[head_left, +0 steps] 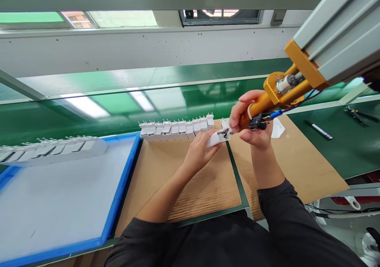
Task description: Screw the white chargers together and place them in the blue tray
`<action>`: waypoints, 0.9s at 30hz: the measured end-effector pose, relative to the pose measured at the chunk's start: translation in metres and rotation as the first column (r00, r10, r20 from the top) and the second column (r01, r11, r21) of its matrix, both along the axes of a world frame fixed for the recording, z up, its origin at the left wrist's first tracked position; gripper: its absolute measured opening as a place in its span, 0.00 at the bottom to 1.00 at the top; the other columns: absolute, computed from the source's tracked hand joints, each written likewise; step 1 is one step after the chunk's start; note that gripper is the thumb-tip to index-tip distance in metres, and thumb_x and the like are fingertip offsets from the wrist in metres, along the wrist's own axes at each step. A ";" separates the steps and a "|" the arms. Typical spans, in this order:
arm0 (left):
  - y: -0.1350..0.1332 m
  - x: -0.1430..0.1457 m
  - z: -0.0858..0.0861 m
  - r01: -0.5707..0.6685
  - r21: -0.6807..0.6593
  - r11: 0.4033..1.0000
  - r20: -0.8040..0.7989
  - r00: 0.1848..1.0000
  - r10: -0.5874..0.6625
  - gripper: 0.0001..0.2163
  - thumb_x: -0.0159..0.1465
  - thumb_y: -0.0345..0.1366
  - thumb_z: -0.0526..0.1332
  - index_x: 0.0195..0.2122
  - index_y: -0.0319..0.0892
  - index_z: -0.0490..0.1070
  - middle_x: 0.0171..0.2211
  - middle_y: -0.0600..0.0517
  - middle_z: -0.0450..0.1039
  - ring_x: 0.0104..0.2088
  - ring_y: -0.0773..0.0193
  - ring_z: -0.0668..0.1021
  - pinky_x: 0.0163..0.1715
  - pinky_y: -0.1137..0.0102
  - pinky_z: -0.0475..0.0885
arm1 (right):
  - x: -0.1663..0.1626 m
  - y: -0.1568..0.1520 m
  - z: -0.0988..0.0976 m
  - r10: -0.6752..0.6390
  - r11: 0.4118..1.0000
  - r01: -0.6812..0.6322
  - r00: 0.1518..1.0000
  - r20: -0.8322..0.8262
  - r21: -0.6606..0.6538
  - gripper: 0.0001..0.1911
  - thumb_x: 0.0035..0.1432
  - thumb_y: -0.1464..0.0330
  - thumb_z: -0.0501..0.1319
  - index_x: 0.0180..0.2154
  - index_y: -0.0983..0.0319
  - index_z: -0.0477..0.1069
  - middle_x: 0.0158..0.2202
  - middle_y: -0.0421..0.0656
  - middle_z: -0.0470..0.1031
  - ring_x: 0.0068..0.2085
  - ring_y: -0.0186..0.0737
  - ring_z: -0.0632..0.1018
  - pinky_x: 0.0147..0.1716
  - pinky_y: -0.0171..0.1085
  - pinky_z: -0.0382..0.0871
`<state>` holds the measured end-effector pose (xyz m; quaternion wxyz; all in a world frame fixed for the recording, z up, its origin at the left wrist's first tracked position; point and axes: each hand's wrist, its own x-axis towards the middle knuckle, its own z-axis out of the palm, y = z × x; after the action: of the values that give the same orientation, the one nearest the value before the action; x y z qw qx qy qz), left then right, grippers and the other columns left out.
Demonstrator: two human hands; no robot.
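My left hand is closed around a white plug adapter housing, whose open end faces right and shows small parts inside. My right hand wraps round a gold cylindrical tool with a black switch on its side. The tool's tip is at the housing's open end; whether they touch I cannot tell. Behind my left hand stands a row of white plug adapters, pins up. A single white piece partly shows behind the housing.
A blue-rimmed tray at left holds another row of white adapters. Brown boards cover the green bench. A marker and pliers lie at right. A grey metal beam slants in from upper right.
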<state>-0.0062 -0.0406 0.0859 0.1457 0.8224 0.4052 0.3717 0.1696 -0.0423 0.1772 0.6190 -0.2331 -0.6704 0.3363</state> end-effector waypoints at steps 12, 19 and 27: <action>0.000 0.000 -0.001 -0.011 0.052 0.999 0.004 1.000 0.011 0.18 0.63 0.40 0.63 0.54 0.45 0.66 0.49 0.48 0.76 0.46 0.58 0.78 0.43 0.67 0.73 | -0.002 0.001 -0.003 0.073 0.987 -0.077 0.997 0.031 0.144 0.30 0.52 0.47 0.64 0.50 0.53 0.60 0.28 0.36 0.65 0.25 0.32 0.68 0.23 0.34 0.66; 0.000 0.000 -0.002 -0.011 0.070 0.997 0.011 1.000 0.011 0.18 0.63 0.40 0.63 0.54 0.45 0.66 0.48 0.48 0.76 0.45 0.58 0.78 0.43 0.67 0.73 | 0.001 0.002 -0.005 0.050 0.995 -0.055 0.997 0.060 0.088 0.32 0.50 0.44 0.64 0.50 0.53 0.62 0.29 0.38 0.68 0.28 0.36 0.73 0.23 0.35 0.68; 0.000 0.000 -0.002 -0.006 0.076 0.997 0.010 1.000 0.005 0.19 0.63 0.39 0.64 0.54 0.45 0.66 0.49 0.47 0.76 0.45 0.58 0.78 0.43 0.67 0.73 | 0.000 0.000 -0.001 0.025 0.997 -0.025 1.000 0.006 0.071 0.31 0.46 0.45 0.67 0.47 0.52 0.64 0.27 0.37 0.68 0.26 0.35 0.73 0.22 0.35 0.67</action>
<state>-0.0062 -0.0404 0.0843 0.1155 0.8244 0.3924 0.3912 0.1696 -0.0425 0.1758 0.6209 -0.2033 -0.6864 0.3193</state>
